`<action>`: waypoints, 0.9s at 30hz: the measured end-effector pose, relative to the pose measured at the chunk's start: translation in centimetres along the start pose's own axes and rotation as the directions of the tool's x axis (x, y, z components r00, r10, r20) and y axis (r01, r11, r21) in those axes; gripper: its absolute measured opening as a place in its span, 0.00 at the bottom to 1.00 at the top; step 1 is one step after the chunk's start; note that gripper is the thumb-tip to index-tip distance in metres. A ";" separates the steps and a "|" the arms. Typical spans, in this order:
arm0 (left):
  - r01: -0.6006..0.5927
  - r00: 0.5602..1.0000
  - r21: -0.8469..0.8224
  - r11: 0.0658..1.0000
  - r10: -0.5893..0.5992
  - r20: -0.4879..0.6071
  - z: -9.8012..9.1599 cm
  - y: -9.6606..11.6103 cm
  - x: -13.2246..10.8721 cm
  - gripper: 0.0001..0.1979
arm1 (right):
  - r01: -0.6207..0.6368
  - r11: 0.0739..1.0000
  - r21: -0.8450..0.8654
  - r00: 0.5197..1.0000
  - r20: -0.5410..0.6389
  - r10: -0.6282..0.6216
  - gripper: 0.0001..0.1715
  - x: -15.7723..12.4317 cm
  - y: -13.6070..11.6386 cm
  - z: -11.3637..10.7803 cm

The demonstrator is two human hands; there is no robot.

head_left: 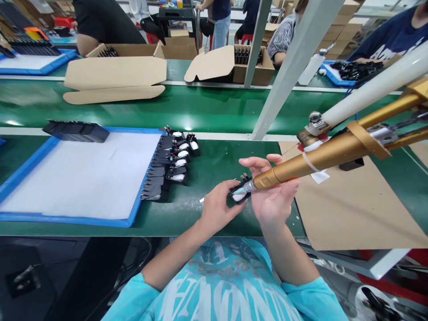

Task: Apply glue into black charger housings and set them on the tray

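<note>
My left hand (219, 207) is closed around a small black part with a white face (239, 194), held just above the green bench. My right hand (272, 191) wraps the nose of a gold electric screwdriver (321, 156) that hangs in from the right; its tip rests on the black part. Left of my hands lies a cluster of several similar black parts (172, 162), some showing white faces.
A blue-rimmed tray (26, 178) with a white liner and a row of black parts (75, 130) sits at left. Brown cardboard sheet (351, 209) lies at right. A grey post (287, 67) rises behind. Open cartons (230, 64) and other people are beyond the conveyor.
</note>
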State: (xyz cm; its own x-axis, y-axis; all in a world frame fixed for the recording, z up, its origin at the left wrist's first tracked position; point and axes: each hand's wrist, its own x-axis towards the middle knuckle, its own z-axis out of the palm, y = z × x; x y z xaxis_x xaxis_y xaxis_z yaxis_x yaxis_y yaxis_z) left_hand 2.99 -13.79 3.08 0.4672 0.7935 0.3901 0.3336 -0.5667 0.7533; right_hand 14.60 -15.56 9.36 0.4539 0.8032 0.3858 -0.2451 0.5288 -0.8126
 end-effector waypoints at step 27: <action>0.064 0.997 -0.066 0.996 -0.061 0.049 0.3 -0.3 -0.3 0.20 | 0.002 0.989 0.150 0.997 0.070 -0.012 0.23 0.0 -0.1 -0.7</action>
State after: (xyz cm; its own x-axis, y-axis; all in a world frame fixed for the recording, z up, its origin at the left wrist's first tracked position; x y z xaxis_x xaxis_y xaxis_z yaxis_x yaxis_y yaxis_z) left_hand 3.01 -13.95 2.57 0.4853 0.8149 0.3168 0.3084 -0.4985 0.8102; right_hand 15.21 -15.77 9.19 0.3955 0.8140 0.4255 -0.3701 0.5652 -0.7372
